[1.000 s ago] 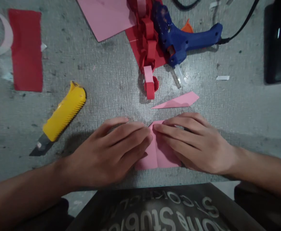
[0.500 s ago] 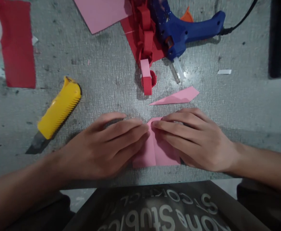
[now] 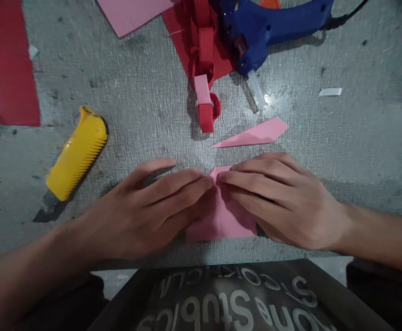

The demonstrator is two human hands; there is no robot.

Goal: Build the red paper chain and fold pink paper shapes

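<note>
A square of pink paper [image 3: 233, 225] lies near the table's front edge, with a crease running down its middle. My left hand [image 3: 152, 211] presses on its left side, fingertips gathered at the upper crease and the index finger raised off to the left. From the other side my right hand [image 3: 286, 202] grips the top right part, its fingers bunched close to the left fingertips. Both hands hide much of the sheet, and the thumbs are mostly out of sight. Just beyond them rests a folded pink paper piece [image 3: 256, 133], pointed at its left end.
A red paper chain [image 3: 206, 46] with one pink link lies behind, beside a blue glue gun [image 3: 286, 23] with a clear glue stick [image 3: 256, 87]. To the left are a yellow-handled knife [image 3: 78, 156] and red paper [image 3: 13, 78]. Pink paper [image 3: 132, 14] lies at the back.
The camera view has shifted slightly, so things at the back sit higher in the picture. My hands keep nearly the same hold on the pink paper.
</note>
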